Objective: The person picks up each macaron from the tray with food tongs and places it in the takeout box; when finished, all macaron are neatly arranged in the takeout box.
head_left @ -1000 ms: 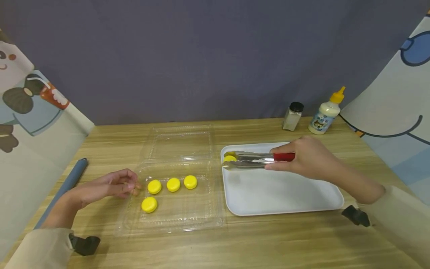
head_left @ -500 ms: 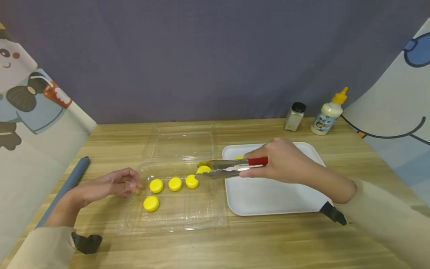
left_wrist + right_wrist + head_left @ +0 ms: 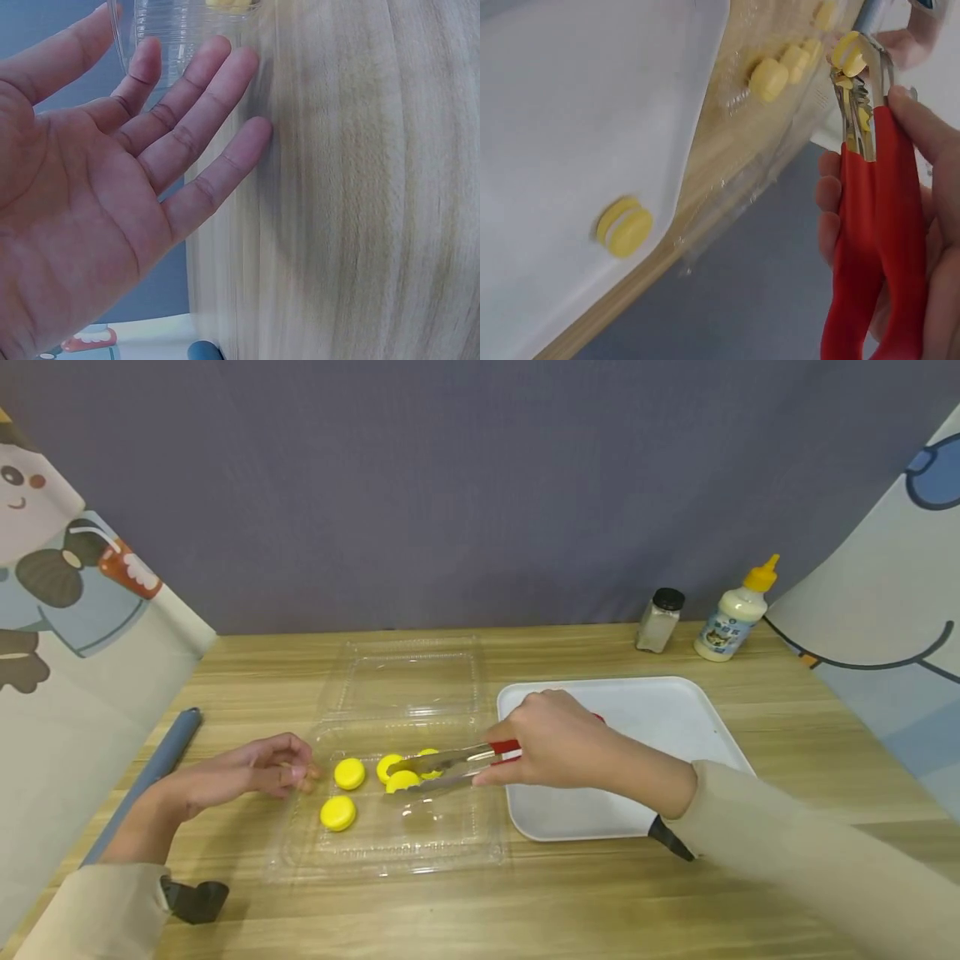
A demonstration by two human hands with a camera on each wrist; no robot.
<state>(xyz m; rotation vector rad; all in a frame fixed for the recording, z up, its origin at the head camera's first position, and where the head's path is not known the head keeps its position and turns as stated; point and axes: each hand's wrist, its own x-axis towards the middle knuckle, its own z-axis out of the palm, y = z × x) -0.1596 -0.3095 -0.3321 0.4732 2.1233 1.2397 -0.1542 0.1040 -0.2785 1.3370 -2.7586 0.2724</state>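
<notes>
My right hand [image 3: 555, 743] grips red-handled metal tongs [image 3: 877, 225], which pinch a yellow macaron [image 3: 847, 54]. In the head view the tongs hold it over the clear plastic container [image 3: 382, 867], in front of the row of macarons there. Several yellow macarons [image 3: 338, 813] lie in that container, and the tongs partly cover some. My left hand [image 3: 243, 772] is at the container's left edge; the left wrist view shows its fingers [image 3: 214, 184] loosely extended, fingertips close to the clear wall. One more macaron [image 3: 626, 227] lies on the white tray [image 3: 660, 710], hidden by my right hand in the head view.
Behind the container lies its clear lid [image 3: 405, 681], folded back. A black-capped jar [image 3: 658, 622] and a yellow-topped squeeze bottle [image 3: 729, 618] stand at the back right. A grey-blue rod [image 3: 161, 760] lies at the left.
My right hand has moved left with the tongs, carrying a macaron from the tray to over the container. The left hand stays at the container's edge.
</notes>
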